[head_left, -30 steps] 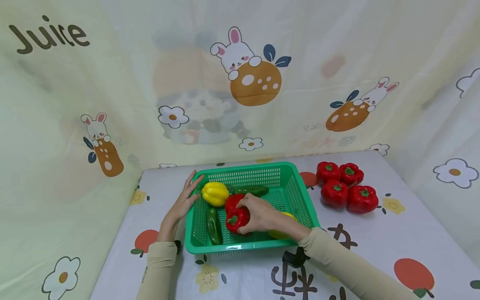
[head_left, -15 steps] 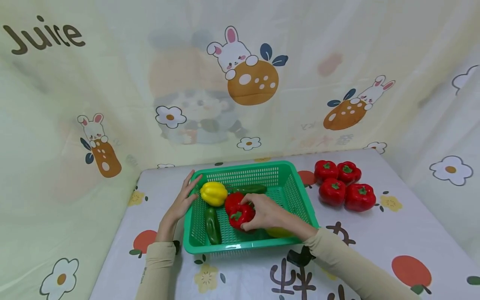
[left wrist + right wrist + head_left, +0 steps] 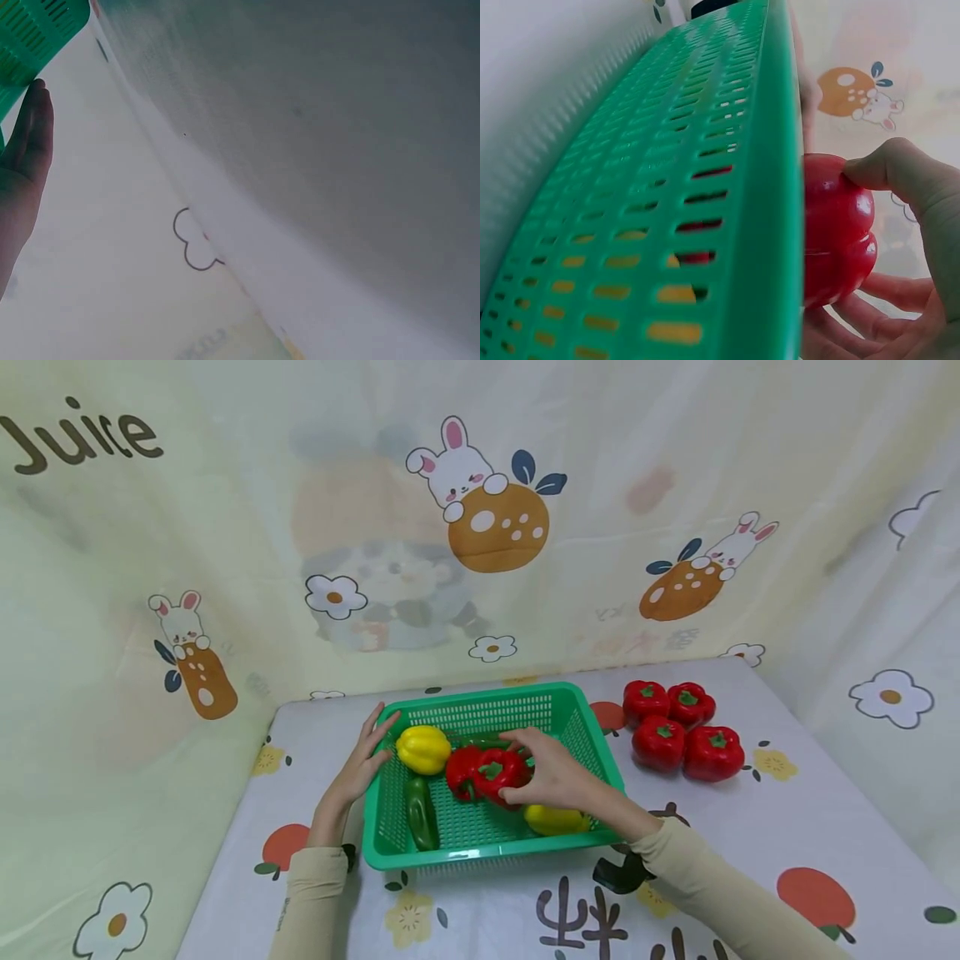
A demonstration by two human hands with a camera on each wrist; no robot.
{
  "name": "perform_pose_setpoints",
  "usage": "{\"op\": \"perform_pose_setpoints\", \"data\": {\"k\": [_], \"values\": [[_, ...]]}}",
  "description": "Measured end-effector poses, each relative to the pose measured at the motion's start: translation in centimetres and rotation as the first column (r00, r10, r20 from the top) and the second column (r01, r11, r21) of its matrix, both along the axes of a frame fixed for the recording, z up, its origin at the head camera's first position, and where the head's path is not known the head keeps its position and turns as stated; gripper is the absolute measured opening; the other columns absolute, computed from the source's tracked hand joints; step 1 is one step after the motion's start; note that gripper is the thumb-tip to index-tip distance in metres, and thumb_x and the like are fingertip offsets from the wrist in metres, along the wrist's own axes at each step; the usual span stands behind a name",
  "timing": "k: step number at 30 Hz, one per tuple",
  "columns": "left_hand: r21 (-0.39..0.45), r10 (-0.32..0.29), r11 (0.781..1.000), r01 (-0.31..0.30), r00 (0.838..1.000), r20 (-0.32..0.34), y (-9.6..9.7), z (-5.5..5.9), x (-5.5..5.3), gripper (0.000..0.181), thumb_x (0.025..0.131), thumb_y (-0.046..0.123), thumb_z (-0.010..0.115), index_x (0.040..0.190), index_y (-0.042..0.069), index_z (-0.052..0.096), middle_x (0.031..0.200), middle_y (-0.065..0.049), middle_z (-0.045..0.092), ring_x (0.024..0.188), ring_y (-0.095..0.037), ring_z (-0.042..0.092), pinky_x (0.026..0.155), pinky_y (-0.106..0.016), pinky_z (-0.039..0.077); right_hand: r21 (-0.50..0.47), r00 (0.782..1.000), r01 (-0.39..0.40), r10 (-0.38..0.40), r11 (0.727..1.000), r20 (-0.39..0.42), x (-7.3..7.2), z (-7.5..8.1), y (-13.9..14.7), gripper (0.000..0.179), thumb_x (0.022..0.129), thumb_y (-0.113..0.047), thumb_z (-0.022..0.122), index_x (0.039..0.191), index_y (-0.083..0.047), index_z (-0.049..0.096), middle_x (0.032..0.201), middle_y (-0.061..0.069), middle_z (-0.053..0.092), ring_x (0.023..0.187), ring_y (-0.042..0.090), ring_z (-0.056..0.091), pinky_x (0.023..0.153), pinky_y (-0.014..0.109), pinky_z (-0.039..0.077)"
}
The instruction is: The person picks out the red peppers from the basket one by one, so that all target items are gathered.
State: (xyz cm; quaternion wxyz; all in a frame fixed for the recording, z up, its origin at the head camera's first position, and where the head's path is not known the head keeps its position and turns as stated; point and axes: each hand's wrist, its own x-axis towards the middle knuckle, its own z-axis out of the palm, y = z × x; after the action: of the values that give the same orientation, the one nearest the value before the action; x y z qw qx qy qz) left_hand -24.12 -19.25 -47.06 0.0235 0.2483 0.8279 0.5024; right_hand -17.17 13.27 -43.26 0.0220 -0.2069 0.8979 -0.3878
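A green plastic basket (image 3: 577,727) stands on the table. Over its middle my right hand (image 3: 543,772) grips a red bell pepper (image 3: 497,774), fingers curled round it; the right wrist view shows that pepper (image 3: 838,229) in my fingers (image 3: 900,174) beside the basket wall (image 3: 705,225). Another red pepper (image 3: 459,770) lies just left of it. In the basket also lie a yellow pepper (image 3: 423,749) at the back left, a second yellow pepper (image 3: 555,819) at the front right and a green cucumber (image 3: 420,802). My left hand (image 3: 363,758) rests flat against the basket's left rim, fingers straight (image 3: 30,139).
Several red peppers (image 3: 678,739) sit grouped on the tablecloth to the right of the basket. A printed curtain (image 3: 480,527) closes off the back and both sides. A black wrist strap (image 3: 618,874) shows under my right sleeve.
My right hand has lifted the red pepper and carried it up and to the right inside the basket, uncovering the yellow pepper at the front right. The left hand has stayed on the rim.
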Motion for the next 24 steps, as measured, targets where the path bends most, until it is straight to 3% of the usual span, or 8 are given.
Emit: {"op": "perform_pose_setpoints", "data": {"k": [9,15,24], "values": [[-0.004,0.016,1.0,-0.016,1.0,0.01,0.0,0.0,0.0,0.059,0.091,-0.01,0.043,0.149,-0.008,0.032,0.162,-0.025,-0.001,0.147,-0.047,-0.002,0.108,-0.073,0.006,-0.042,0.995,0.031,-0.035,0.999,-0.098,0.2,0.0,2.7,0.069,0.072,-0.025,0.083,0.134,-0.005,0.058,0.114,0.007,0.058,0.104,0.027,0.059,0.078,0.039,0.057],[-0.012,0.01,1.0,-0.01,1.0,0.01,0.0,0.0,0.0,0.059,0.092,-0.01,0.043,0.149,-0.008,0.031,0.162,-0.025,-0.001,0.147,-0.047,-0.002,0.107,-0.074,0.006,-0.132,0.992,0.068,-0.081,0.989,-0.092,0.7,0.1,4.7,0.066,0.073,-0.021,0.084,0.133,-0.006,0.061,0.112,0.006,0.056,0.104,0.027,0.059,0.08,0.044,0.057],[-0.004,0.004,1.0,-0.004,1.0,0.021,0.0,0.0,0.0,0.058,0.093,-0.008,0.043,0.149,-0.009,0.031,0.161,-0.027,-0.001,0.146,-0.047,-0.002,0.107,-0.074,0.006,-0.17,0.978,0.13,-0.155,0.977,-0.139,1.6,0.6,7.5,0.062,0.072,-0.016,0.086,0.129,-0.007,0.064,0.113,0.008,0.058,0.102,0.027,0.059,0.078,0.043,0.058]]}}
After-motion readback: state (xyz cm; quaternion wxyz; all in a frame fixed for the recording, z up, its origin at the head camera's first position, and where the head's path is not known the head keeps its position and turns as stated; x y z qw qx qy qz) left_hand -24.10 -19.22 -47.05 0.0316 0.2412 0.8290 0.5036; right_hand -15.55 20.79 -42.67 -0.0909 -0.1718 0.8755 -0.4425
